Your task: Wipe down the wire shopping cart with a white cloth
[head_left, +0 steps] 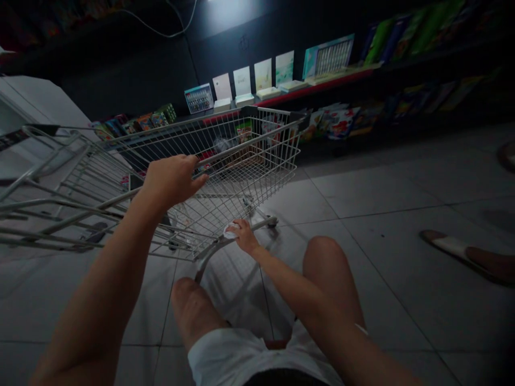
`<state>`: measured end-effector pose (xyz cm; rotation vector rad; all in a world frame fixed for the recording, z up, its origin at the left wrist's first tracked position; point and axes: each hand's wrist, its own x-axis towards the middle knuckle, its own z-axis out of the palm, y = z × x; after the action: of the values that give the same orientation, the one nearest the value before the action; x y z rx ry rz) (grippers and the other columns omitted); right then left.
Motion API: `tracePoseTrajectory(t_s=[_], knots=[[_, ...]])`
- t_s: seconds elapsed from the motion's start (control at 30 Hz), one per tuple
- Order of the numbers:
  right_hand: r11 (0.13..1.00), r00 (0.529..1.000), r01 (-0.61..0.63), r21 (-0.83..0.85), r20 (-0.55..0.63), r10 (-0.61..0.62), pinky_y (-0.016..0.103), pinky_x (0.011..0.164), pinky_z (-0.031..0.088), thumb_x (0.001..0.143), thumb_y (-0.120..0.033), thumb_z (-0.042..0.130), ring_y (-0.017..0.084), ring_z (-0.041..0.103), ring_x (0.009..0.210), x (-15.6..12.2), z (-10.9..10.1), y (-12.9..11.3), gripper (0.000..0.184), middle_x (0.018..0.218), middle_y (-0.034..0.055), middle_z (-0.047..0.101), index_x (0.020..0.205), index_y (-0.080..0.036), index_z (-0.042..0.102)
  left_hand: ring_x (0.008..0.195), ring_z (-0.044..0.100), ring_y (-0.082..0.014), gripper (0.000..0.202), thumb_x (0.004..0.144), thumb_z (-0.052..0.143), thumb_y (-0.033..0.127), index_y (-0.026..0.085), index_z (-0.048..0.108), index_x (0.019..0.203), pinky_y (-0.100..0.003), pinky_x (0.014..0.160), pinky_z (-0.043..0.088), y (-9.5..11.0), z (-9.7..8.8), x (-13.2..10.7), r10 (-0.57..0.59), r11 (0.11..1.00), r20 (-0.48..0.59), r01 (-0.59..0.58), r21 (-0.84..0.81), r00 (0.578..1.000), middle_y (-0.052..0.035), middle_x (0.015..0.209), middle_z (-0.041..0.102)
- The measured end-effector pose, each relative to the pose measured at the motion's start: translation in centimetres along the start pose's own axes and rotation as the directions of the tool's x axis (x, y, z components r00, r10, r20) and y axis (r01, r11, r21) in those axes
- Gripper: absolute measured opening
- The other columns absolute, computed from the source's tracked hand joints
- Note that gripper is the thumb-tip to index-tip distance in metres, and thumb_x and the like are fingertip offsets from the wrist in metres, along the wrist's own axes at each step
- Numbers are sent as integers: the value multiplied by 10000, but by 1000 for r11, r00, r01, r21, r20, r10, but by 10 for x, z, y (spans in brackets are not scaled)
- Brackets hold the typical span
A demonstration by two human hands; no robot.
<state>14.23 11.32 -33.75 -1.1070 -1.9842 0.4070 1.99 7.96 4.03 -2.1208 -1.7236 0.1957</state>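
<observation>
A wire shopping cart (257, 153) stands on the tiled floor in front of me. My left hand (173, 179) is closed over the cart's top rim rail. My right hand (243, 236) is lower down, at the cart's bottom frame bar, fingers closed on a small white cloth or pad (231, 231) pressed against the metal. My bare knees (325, 257) show below, so I am crouched close to the cart. Some packaged goods lie inside the basket.
A second wire cart (48, 182) is nested at the left. Dark shelves (322, 88) with books and art sets run along the back wall. Another person's foot in a slipper (462, 252) rests on the floor at the right.
</observation>
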Motion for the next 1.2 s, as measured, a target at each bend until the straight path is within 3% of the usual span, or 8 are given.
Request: tracePoseTrajectory(t_s=[0.13,0.27,0.53,0.67,0.77,0.93,1.07,1.2], knots=[[1000,988,25,-5,-155,-26,449,1060,413,666,27,514,236,452,1141,37,-29,-12,552,1174,80,521,1064,-280,742,961,665,-318,560,904,427,618,155,606,1162,-377,781,463,18,6,24,-11,1000,5,11,-24,1000,-153,1026,705],[998,938,57,-23,-342,-61,466,1097,355,771,-52,533,246,397,1231,68,-48,-18,500,1257,64,471,1157,-328,690,1003,653,-314,606,907,410,649,149,557,1217,-373,810,446,30,14,25,-65,997,-64,62,-53,996,-166,1078,691],[997,994,-73,-20,-80,71,449,1072,389,649,19,526,256,412,1159,13,-9,42,511,1195,99,503,1031,-240,744,1012,643,-355,594,884,465,632,131,552,1189,-390,778,443,33,17,19,-74,997,-94,71,-42,993,-186,1088,672],[980,974,-200,18,-106,200,443,1055,428,607,40,486,251,432,1132,-3,1,53,541,1185,100,502,995,-229,752,988,645,-370,610,870,468,650,130,552,1178,-406,759,442,33,19,18,-92,995,-108,88,-44,990,-194,1087,669],[967,952,-253,24,-173,253,464,1052,428,609,38,469,251,440,1122,8,-1,44,537,1158,107,484,1001,-208,741,974,647,-374,630,856,473,671,131,556,1170,-413,756,438,33,20,18,-87,995,-111,82,-53,990,-197,1082,669],[991,922,-118,56,-364,130,435,1094,383,678,14,472,234,425,1197,62,-38,4,492,1187,92,456,1045,-216,706,964,652,-342,623,861,445,679,151,557,1174,-392,756,436,32,20,19,-103,995,-110,101,-23,989,-177,1076,681],[995,828,98,18,-556,-72,419,1071,393,778,-64,523,232,422,1189,102,-81,-27,380,1217,87,441,1068,-239,696,956,662,-333,603,876,428,656,151,560,1176,-382,755,444,32,21,20,-112,994,-108,112,-3,988,-175,1063,689],[986,811,165,-38,-564,-157,436,1080,369,789,-79,545,239,402,1207,102,-81,-23,382,1219,71,454,1083,-268,699,964,664,-338,590,884,416,636,148,562,1183,-383,755,455,33,21,19,-128,991,-111,131,15,986,-173,1064,692]])
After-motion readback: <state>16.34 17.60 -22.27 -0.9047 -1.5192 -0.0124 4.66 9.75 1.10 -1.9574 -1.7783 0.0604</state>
